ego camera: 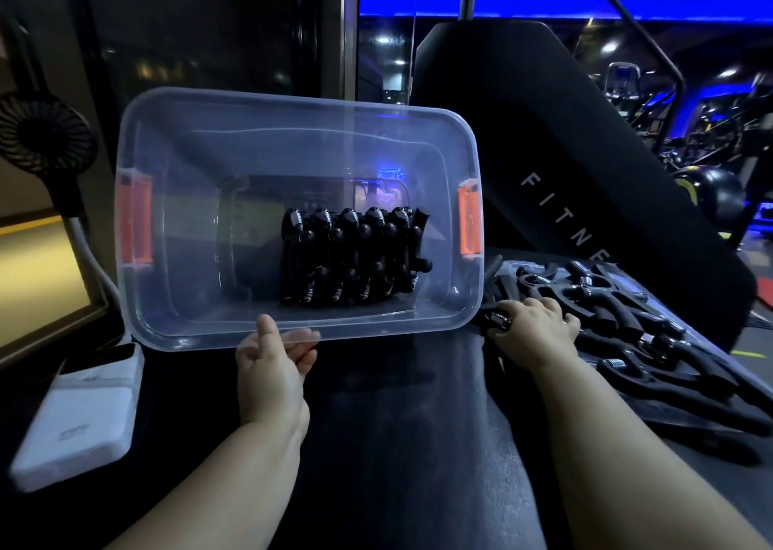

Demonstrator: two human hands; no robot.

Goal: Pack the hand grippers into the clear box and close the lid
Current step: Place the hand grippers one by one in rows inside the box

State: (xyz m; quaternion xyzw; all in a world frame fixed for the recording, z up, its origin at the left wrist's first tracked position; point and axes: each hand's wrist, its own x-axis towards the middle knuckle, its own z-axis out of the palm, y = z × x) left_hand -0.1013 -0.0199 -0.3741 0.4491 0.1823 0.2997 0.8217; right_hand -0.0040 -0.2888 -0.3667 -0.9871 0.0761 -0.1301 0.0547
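Observation:
The clear box point(175, 311) with orange latches is tipped up so its opening faces me. My left hand point(274, 365) pinches its near rim. Several black hand grippers point(353, 252) with silver springs are lined up inside, toward the right half. My right hand point(533, 328) lies over a black hand gripper point(497, 319) just right of the box, fingers curled on it. More loose hand grippers point(627, 319) lie on the clear lid point(508, 267) to the right.
A white power bank point(79, 420) with a cable lies at the left on the black padded surface point(397, 424). A small black fan point(42, 131) stands at the far left. A black padded backrest point(543, 152) rises behind the box.

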